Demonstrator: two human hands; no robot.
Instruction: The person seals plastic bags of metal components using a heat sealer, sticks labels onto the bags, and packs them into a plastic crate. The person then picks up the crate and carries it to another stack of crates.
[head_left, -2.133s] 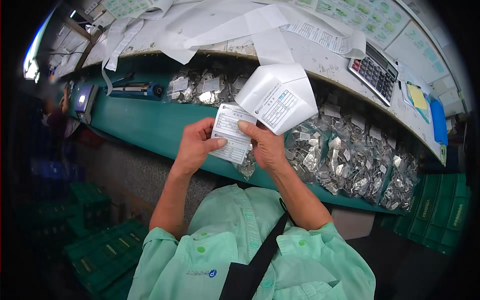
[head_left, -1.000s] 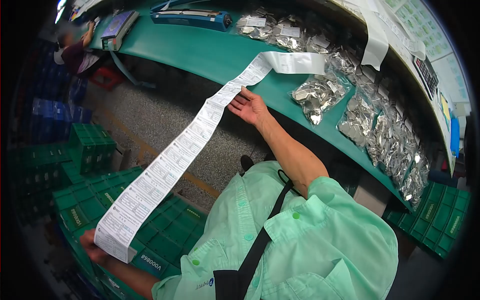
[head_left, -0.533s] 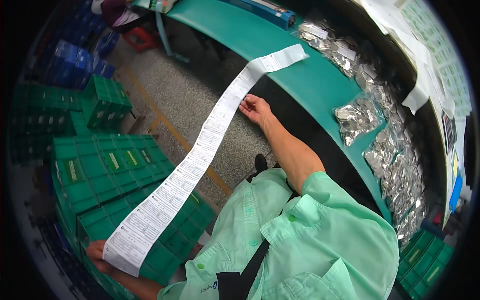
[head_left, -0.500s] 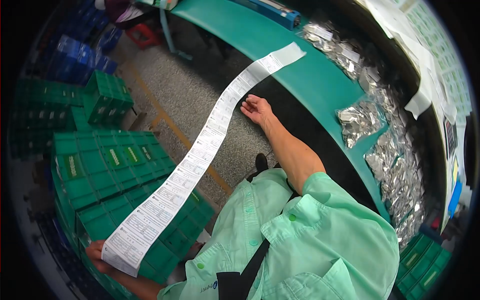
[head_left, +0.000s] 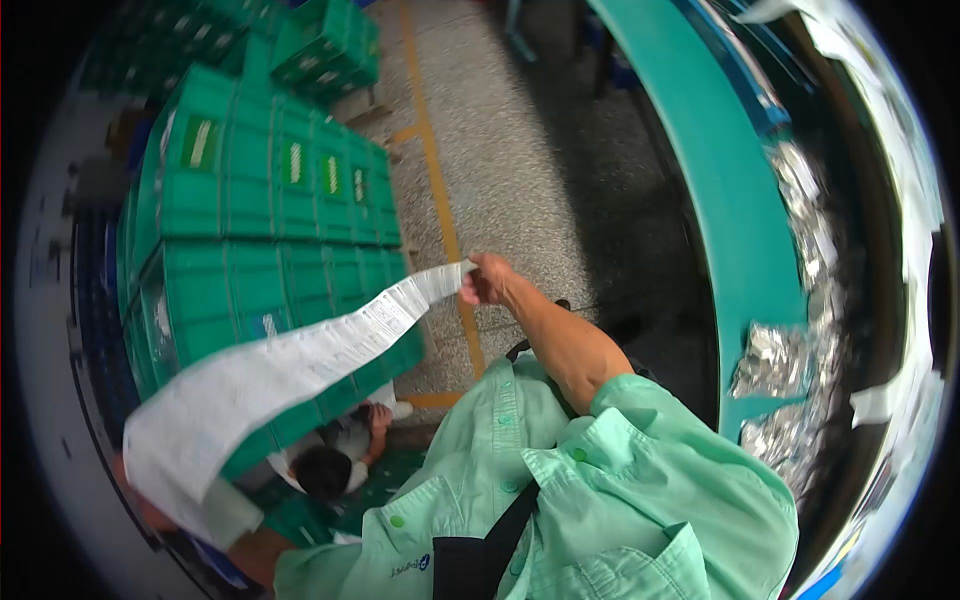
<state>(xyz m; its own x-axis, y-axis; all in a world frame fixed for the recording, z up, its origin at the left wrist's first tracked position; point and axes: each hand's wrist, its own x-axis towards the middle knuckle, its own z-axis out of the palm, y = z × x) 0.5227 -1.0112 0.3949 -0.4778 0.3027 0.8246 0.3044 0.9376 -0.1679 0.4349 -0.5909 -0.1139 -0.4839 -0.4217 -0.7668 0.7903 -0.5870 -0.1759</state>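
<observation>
A long white strip of printed labels [head_left: 290,370] stretches across the front of the stacked crates, sagging and twisting between my hands. At its far end, my right hand [head_left: 486,279] pinches the strip between closed fingers, above the floor. My left hand [head_left: 152,512] grips the near end at the lower left; most of it is hidden behind the paper. Close to that end the strip is blurred and curls over, with a loose flap hanging near my wrist.
Green crates [head_left: 300,190] stand stacked at the left. Another person [head_left: 325,470] is low down beside them. A green-topped table [head_left: 690,100] runs along the right with bags of metal parts [head_left: 775,360]. A yellow line [head_left: 435,180] marks the speckled floor.
My view has turned left toward the crates. My right hand, earlier open beside the strip, now holds its far end, which has left the table. My left end has swung outward.
</observation>
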